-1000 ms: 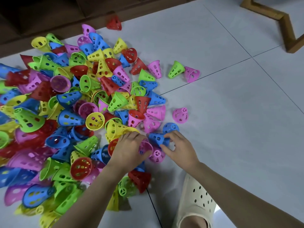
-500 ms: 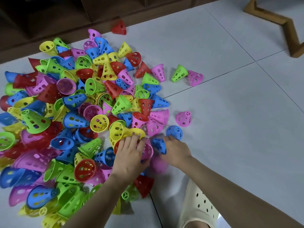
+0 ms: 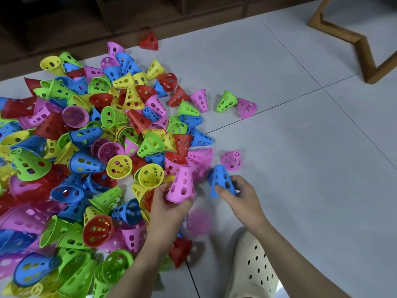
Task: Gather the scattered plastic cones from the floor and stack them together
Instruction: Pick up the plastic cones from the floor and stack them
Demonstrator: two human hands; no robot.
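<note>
A big heap of perforated plastic cones [image 3: 90,160] in red, blue, green, yellow and pink covers the left half of the grey tiled floor. My left hand [image 3: 167,209] holds a pink cone [image 3: 181,184] upright by its wide base, at the heap's right edge. My right hand [image 3: 240,196] grips a blue cone [image 3: 221,180], tip up, just to the right. A blurred pink cone [image 3: 198,221] lies on the floor between my wrists. Another pink cone [image 3: 232,160] sits alone above the blue one.
A green cone [image 3: 226,101] and a pink cone [image 3: 247,107] lie apart at the heap's upper right; a red cone [image 3: 149,40] rests by the dark wooden shelf base [image 3: 64,29]. A wooden furniture leg [image 3: 352,39] stands at top right. My cream clog [image 3: 255,269] is at the bottom.
Both hands have lifted off the pile: the left now holds a pink cone upright, the right has raised a blue cone. A pink cone dropped to the floor between them.
</note>
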